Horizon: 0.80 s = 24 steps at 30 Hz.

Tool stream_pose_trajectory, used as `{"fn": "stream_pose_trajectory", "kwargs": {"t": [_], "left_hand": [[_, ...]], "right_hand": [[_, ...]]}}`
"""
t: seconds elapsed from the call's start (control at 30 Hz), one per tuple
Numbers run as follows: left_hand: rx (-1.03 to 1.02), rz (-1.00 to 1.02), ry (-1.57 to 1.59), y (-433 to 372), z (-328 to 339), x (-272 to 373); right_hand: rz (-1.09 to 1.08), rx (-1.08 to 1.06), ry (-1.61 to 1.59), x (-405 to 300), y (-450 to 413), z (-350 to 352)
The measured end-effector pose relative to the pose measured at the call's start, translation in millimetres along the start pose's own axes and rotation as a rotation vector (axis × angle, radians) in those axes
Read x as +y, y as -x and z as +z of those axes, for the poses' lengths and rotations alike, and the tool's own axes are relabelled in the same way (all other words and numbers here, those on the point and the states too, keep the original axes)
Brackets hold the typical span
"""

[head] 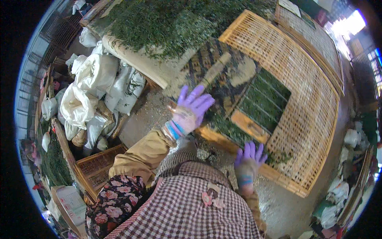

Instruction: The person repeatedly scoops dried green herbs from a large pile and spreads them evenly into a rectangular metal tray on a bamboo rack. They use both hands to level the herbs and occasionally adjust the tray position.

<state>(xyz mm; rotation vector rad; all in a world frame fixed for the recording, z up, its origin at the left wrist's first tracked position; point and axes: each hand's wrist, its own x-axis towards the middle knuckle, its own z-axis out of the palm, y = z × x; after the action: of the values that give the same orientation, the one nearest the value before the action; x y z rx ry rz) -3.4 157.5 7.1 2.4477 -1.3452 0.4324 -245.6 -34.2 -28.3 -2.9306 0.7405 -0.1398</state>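
Observation:
My left hand (191, 109), in a light glove with purple fingers, is spread over the near left side of a dark, stained board (216, 71). It holds nothing; whether it touches the board I cannot tell. My right hand (248, 161), gloved alike, has its fingers apart at the front edge of a woven bamboo rack (307, 98). Just beyond it, a divided frame (250, 125) with a wooden end lies on the rack, its several strips filled with dark green plant material (264, 95). Loose green bits (231, 128) lie between my hands.
A large heap of green leafy material (167, 24) lies on a pale sheet (134, 62) at the far side. White woven sacks (95, 74) crowd the left, above a wooden crate (98, 170). A cardboard box (70, 206) stands lower left. More bamboo racks (316, 38) are behind.

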Motion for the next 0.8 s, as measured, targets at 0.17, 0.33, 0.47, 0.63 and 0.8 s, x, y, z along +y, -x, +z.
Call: {"fn": "stream_pose_trajectory", "kwargs": {"t": [0.17, 0.33, 0.47, 0.63, 0.8], "left_hand": [[-0.041, -0.304, -0.19, -20, 16, -146], [-0.127, -0.379, -0.313, -75, 84, -256], [-0.044, -0.517, -0.404, -158, 146, -306], [-0.437, -0.649, -0.207, -214, 165, -342], [-0.196, -0.757, 0.391, -214, 117, -365]], "right_hand": [[0.135, 0.046, -0.049, -1, 3, -8], [0.217, -0.017, 0.065, -10, 3, -4], [0.296, -0.108, 0.036, -15, -4, -9], [0.322, -0.096, -0.004, -17, -10, -14], [0.285, -0.064, 0.01, -18, -12, -14]]}}
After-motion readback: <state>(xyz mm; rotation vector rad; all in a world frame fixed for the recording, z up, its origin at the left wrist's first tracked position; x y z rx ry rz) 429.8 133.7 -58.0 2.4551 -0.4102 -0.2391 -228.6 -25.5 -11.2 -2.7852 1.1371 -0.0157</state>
